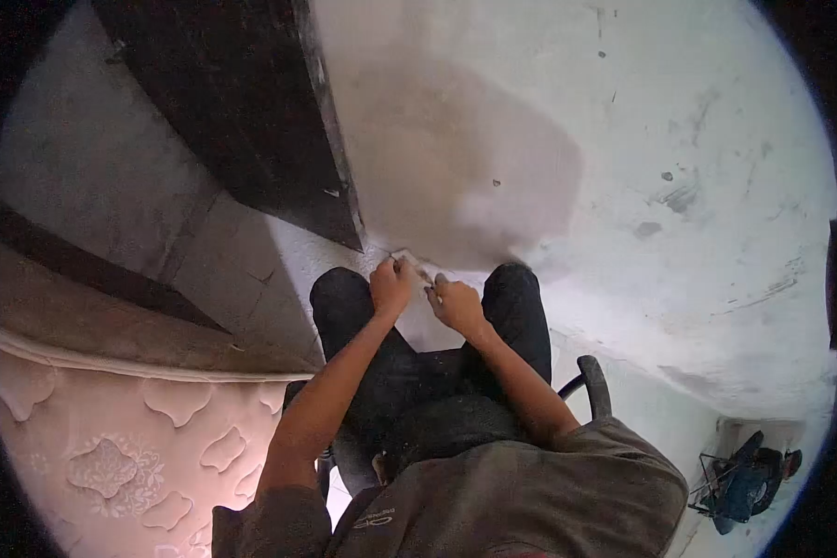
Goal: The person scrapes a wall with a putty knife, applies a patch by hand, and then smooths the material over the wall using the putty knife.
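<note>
Between my knees, both hands are raised close together with their fingers curled. My left hand [391, 286] is closed near a small pale object [404, 255] whose top shows just above the fingers. A short gap to the right, my right hand [455, 301] is also closed, its fingertips turned toward the left one. Something small and brownish [426, 276] shows between the two hands. It is too small to make out, and the fingers hide what each hand grips.
A pale, stained wall [660, 186] rises ahead and to the right. A dark door [242, 112] stands at the upper left. A patterned pink mattress [112, 456] lies at lower left. The chair's armrest [594, 386] is at my right, with dark items [749, 484] at far lower right.
</note>
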